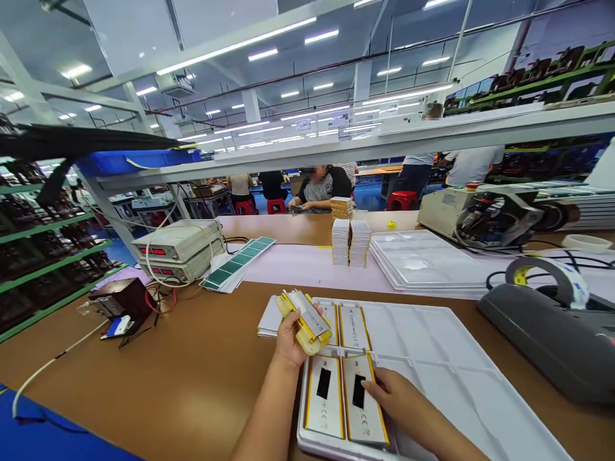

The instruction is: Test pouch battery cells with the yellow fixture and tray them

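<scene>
My left hand (289,338) is closed around a yellow plastic holder (307,344) with a silver, yellow-edged pouch battery (311,315) on it, raised above the tray's far left part. My right hand (391,390) grips the right edge of another flat pouch battery (364,419), its fingertips by the black patch on the face. That battery lies in the white compartment tray (432,317). Left of it lies a similar battery with a black patch (325,410). Behind them lies a battery without a visible patch (354,326), and one more shows partly behind the holder.
Stacked white sheets (269,317) lie left of the tray. Behind it stand battery stacks (350,243) and more trays (423,259). A grey tape dispenser (542,339) is at right, power supplies (177,246) at left. A co-worker (321,186) sits opposite, beneath an overhead shelf (307,160).
</scene>
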Tool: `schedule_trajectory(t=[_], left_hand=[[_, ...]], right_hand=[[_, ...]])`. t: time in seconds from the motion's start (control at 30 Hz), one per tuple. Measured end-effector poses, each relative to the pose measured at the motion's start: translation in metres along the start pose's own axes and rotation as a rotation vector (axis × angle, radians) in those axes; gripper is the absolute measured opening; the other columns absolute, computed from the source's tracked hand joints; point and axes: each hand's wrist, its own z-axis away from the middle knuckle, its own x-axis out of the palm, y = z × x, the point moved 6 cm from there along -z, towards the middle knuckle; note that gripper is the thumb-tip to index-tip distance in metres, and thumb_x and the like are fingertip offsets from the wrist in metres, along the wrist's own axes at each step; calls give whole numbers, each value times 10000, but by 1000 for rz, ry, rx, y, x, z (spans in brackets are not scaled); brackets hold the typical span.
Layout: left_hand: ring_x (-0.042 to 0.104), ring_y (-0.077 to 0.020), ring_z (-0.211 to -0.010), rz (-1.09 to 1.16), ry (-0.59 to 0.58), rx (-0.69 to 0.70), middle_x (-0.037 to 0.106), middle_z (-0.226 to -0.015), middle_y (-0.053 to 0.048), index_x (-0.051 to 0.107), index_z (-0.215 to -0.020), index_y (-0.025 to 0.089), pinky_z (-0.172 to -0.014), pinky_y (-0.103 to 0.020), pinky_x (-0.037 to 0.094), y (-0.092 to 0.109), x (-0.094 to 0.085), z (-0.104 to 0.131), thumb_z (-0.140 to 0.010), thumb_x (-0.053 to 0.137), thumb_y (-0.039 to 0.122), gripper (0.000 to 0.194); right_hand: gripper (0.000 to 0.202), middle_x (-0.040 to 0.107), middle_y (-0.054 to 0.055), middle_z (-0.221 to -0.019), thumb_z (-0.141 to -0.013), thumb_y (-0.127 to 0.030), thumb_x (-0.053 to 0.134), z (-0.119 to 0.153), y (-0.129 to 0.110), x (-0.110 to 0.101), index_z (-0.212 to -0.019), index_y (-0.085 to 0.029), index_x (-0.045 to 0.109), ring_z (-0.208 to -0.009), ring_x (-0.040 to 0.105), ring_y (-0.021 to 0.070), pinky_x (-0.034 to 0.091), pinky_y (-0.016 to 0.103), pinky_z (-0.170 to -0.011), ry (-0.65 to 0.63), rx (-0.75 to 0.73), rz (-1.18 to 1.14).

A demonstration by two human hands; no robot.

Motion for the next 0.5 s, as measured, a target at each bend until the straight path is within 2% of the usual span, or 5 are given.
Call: schedule_trajectory(t=[0.1, 0.17, 0.27, 0.37, 0.5], left_hand=[[611, -214, -805, -319, 179, 156, 646, -821, -68, 544, -988, 169, -755, -378, 462, 39, 0, 2, -664, 625, 251, 344], [606, -212, -798, -606, 302, 266, 641, -833, -49, 529, -1026, 215, -714, -356, 463, 71, 1, 1, -602, 689, 252, 455], [565, -241, -930, -1338, 465, 280, 626, -994, -70, 498, -1104, 258, -725, -334, 431, 108, 4, -7, -530, 730, 252, 619], [526, -293, -1006, -1906, 570, 144, 587, -1111, -105, 482, -1146, 264, -759, -370, 392, 121, 1, -23, -491, 732, 270, 701], [500, -337, -1047, -2122, 622, -3, 576, -1124, -150, 416, -1232, 238, -785, -402, 366, 114, -9, -42, -436, 744, 244, 861]], right_hand=[[300, 618, 55, -738, -716, -437, 455, 0, 6, -12, -744, -155, 555, -673, 541, 177, 386, 257, -566, -47, 6, -263], [325, 592, 38, -692, -699, -466, 466, 0, 13, -29, -751, -153, 539, -619, 516, 154, 373, 244, -526, 17, 45, -387], [351, 585, 30, -701, -688, -491, 461, -2, 22, -46, -789, -162, 531, -640, 520, 154, 380, 242, -539, 129, 70, -438], [344, 606, 41, -738, -705, -490, 432, -5, 24, -43, -792, -171, 526, -695, 552, 176, 399, 252, -570, 125, 58, -406], [317, 633, 44, -762, -737, -479, 414, -8, 23, -35, -765, -185, 531, -715, 579, 189, 415, 257, -587, 128, 30, -359]])
